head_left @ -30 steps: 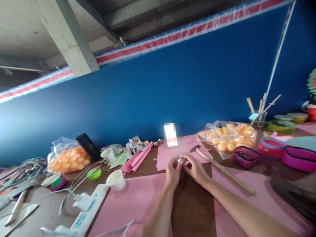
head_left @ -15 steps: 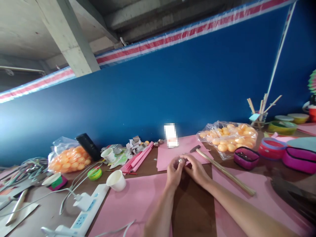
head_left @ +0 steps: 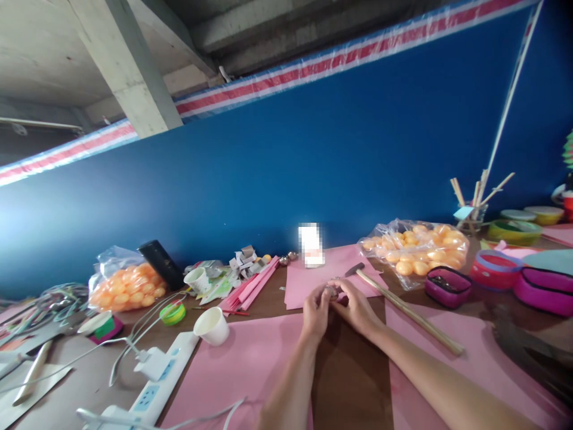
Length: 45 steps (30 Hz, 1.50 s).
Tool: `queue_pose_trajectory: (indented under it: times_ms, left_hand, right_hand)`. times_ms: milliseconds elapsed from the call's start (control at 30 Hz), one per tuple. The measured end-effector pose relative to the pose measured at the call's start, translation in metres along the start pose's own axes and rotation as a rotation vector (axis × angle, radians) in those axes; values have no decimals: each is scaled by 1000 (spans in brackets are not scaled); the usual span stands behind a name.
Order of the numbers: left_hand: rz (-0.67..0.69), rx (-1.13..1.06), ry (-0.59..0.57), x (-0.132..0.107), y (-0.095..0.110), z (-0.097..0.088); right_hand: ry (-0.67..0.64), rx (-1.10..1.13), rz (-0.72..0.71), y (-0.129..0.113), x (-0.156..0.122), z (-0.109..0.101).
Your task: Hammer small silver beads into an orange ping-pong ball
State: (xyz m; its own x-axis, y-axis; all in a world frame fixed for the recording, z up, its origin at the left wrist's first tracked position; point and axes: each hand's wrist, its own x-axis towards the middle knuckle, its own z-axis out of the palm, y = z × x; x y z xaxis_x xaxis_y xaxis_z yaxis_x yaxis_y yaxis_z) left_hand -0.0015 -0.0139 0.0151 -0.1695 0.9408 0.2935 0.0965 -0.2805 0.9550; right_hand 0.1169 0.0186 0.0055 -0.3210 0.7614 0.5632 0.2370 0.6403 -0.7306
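My left hand (head_left: 316, 307) and my right hand (head_left: 357, 304) meet over the brown table, fingers closed together. Between their fingertips is a small shiny metal ball (head_left: 330, 291), mostly covered, so its details are hidden. Two similar silver balls (head_left: 287, 258) lie farther back, beside a stack of pink paper strips (head_left: 255, 285). Just right of my right hand lies a hammer (head_left: 409, 312), its dark head resting on a pink sheet (head_left: 308, 289) and its wooden handle slanting toward me.
On the right are a bag of orange balls (head_left: 416, 251), a purple case (head_left: 447, 286) with small dark pieces and a jar of wooden sticks (head_left: 472, 215). Leftward stand a paper cup (head_left: 211, 326), a power strip (head_left: 156, 379) with cables and another bag of orange balls (head_left: 128, 286).
Both hands stay almost in place, with the fingers shifting slightly around the small ball. The whole view has moved a little.
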Motion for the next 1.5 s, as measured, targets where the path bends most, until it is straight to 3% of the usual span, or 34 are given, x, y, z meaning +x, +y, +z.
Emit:
queue_pose_trajectory:
  times_ms: [267,533,1500]
  left_hand:
    - [37,40,-7,0,6,1]
    - [-42,-86,112,2,-7,-1]
    - [-83,-139,75,-1,0,0]
  right_hand:
    - [13,7,-18,-3,1,-1]
    - [7,114,90,1,1,-1]
    - [-52,174,116,-10,2,-6]
